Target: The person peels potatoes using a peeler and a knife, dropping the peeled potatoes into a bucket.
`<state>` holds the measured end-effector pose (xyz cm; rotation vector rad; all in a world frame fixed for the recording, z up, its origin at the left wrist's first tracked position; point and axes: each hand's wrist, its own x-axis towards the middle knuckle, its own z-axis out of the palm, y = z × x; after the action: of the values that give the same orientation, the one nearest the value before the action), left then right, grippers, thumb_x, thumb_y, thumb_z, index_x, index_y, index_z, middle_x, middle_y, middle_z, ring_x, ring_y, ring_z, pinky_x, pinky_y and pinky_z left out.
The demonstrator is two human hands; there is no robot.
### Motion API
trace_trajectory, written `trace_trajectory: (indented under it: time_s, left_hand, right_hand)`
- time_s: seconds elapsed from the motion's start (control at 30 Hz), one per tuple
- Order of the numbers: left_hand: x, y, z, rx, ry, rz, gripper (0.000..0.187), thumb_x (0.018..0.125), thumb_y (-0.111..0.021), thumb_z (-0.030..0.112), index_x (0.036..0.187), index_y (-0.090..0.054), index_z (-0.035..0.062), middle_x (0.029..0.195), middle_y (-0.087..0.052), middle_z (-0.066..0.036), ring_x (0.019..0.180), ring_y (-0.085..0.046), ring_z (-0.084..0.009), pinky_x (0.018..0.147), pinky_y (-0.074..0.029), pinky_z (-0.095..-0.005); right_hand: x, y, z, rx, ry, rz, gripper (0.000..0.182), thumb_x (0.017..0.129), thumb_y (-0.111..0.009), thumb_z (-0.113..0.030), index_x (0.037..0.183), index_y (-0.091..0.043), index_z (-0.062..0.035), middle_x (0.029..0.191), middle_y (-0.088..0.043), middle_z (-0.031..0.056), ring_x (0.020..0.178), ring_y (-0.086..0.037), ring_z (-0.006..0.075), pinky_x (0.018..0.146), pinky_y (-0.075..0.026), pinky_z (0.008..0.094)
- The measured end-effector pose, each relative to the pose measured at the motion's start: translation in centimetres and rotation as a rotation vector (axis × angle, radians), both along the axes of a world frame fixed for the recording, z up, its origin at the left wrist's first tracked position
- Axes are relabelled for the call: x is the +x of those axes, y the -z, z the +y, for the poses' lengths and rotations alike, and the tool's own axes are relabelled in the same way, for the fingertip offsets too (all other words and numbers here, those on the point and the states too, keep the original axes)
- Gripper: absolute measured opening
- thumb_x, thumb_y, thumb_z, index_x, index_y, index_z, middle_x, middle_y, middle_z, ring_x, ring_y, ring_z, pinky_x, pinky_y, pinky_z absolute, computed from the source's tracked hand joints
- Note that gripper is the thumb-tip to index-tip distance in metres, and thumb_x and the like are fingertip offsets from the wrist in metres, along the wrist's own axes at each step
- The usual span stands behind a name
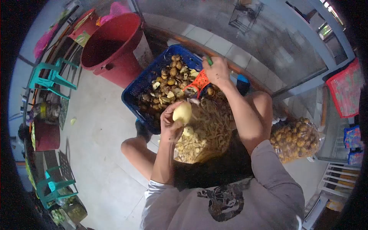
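A peeled pale yellow potato is held in my left hand, its fingers wrapped round it. My right hand is closed on a tool with a green handle, just above the far right edge of a blue crate. An orange plastic piece hangs below the right hand; whether it is part of that tool I cannot tell. Unpeeled brown potatoes and some pale pieces lie in the crate. Below my hands, peelings and pale pieces form a pile between my legs.
Behind the crate stands a large red bin. A clear bag of brown potatoes rests at my right. Teal stools and a dark red container stand at the far left. A glass-panelled frame runs along the back right.
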<state>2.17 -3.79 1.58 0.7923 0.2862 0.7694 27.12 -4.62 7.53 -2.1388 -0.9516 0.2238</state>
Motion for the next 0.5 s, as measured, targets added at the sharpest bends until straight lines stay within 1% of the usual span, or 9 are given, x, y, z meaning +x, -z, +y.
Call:
trace_trajectory:
  time_s: [0.03, 0.1, 0.17, 0.2, 0.3, 0.33, 0.37, 0.43, 0.5]
  left_hand:
    - [0.0, -0.3, 0.1, -0.002, 0.031, -0.044, 0.073, 0.065, -0.089, 0.027, 0.124, -0.056, -0.0004, 0.115, -0.064, -0.01, 0.103, -0.064, -0.0208, 0.093, -0.051, -0.0344]
    - [0.1, -0.2, 0.3, -0.027, -0.005, -0.041, 0.071, 0.066, -0.089, 0.026, 0.122, -0.056, -0.0021, 0.114, -0.064, -0.01, 0.102, -0.064, -0.0204, 0.092, -0.051, -0.0339]
    - [0.3, 0.6, 0.8, 0.068, -0.081, 0.08, 0.061, 0.066, -0.086, 0.008, 0.119, -0.058, -0.0027, 0.112, -0.065, -0.011, 0.102, -0.063, -0.0201, 0.091, -0.051, -0.0342]
    - [0.4, -0.3, 0.6, 0.211, -0.132, 0.194, 0.06, 0.064, -0.085, 0.004, 0.118, -0.059, -0.0037, 0.11, -0.066, -0.011, 0.101, -0.064, -0.0203, 0.091, -0.051, -0.0349]
    - [-0.1, 0.3, 0.7, 0.163, -0.023, 0.114, 0.058, 0.065, -0.083, 0.002, 0.117, -0.06, -0.0034, 0.112, -0.065, -0.011, 0.101, -0.063, -0.0206, 0.091, -0.051, -0.0351]
    - [-0.2, 0.3, 0.6, 0.021, 0.054, 0.003, 0.06, 0.067, -0.085, 0.009, 0.119, -0.058, -0.0034, 0.114, -0.064, -0.011, 0.102, -0.063, -0.021, 0.091, -0.051, -0.0349]
    - [-0.1, 0.4, 0.8, 0.028, 0.05, -0.003, 0.06, 0.067, -0.085, 0.009, 0.119, -0.058, -0.0034, 0.114, -0.064, -0.011, 0.102, -0.063, -0.021, 0.091, -0.051, -0.0349]
    - [0.2, 0.5, 0.5, -0.147, 0.022, -0.048, 0.065, 0.068, -0.086, 0.018, 0.121, -0.057, -0.0036, 0.116, -0.064, -0.011, 0.103, -0.063, -0.0214, 0.09, -0.052, -0.035]
    - [0.6, 0.1, 0.0, -0.144, -0.016, -0.033, 0.068, 0.069, -0.087, 0.024, 0.123, -0.055, -0.0042, 0.114, -0.064, -0.01, 0.102, -0.063, -0.021, 0.089, -0.052, -0.0349]
  right_hand:
    - [0.7, -0.1, -0.2, 0.046, 0.072, 0.055, 0.046, 0.086, -0.058, -0.039, 0.072, -0.065, 0.004, 0.069, -0.06, 0.0287, 0.072, -0.063, 0.0439, 0.069, -0.049, 0.0489]
    - [0.1, -0.2, -0.4, -0.07, 0.134, 0.142, 0.043, 0.085, -0.059, -0.038, 0.074, -0.065, 0.0028, 0.072, -0.061, 0.0281, 0.073, -0.063, 0.0438, 0.07, -0.049, 0.0486]
    - [-3.0, -3.4, -1.4, 0.062, -0.155, 0.044, 0.047, 0.091, -0.058, -0.033, 0.062, -0.054, 0.004, 0.054, -0.05, 0.0165, 0.049, -0.05, 0.0283, 0.055, -0.042, 0.0443]
    - [-3.3, -2.4, -1.4, 0.116, -0.238, -0.231, 0.045, 0.09, -0.06, -0.032, 0.064, -0.056, 0.0054, 0.055, -0.051, 0.0195, 0.052, -0.052, 0.0306, 0.056, -0.042, 0.044]
    - [-1.5, -1.3, -0.3, 0.012, -0.161, -0.025, 0.046, 0.09, -0.06, -0.032, 0.065, -0.057, 0.0062, 0.059, -0.053, 0.0223, 0.056, -0.055, 0.0324, 0.058, -0.043, 0.045]
    - [-0.8, -0.9, 0.0, 0.043, -0.097, -0.086, 0.047, 0.091, -0.059, -0.033, 0.065, -0.057, 0.0068, 0.057, -0.052, 0.0222, 0.055, -0.055, 0.0306, 0.059, -0.043, 0.0449]
    - [-0.5, -0.4, 0.3, 0.049, -0.101, -0.091, 0.047, 0.091, -0.059, -0.033, 0.065, -0.057, 0.0068, 0.057, -0.052, 0.0222, 0.055, -0.055, 0.0306, 0.059, -0.043, 0.0449]
    - [-1.9, -1.5, -0.3, -0.025, -0.004, 0.211, 0.042, 0.083, -0.062, -0.036, 0.074, -0.064, 0.0053, 0.068, -0.061, 0.0274, 0.069, -0.064, 0.0419, 0.067, -0.05, 0.047]
    - [-4.7, -4.5, -1.5, -0.03, -0.151, 0.087, 0.043, 0.086, -0.06, -0.036, 0.072, -0.063, 0.0046, 0.064, -0.059, 0.0264, 0.063, -0.064, 0.0398, 0.064, -0.049, 0.0454]
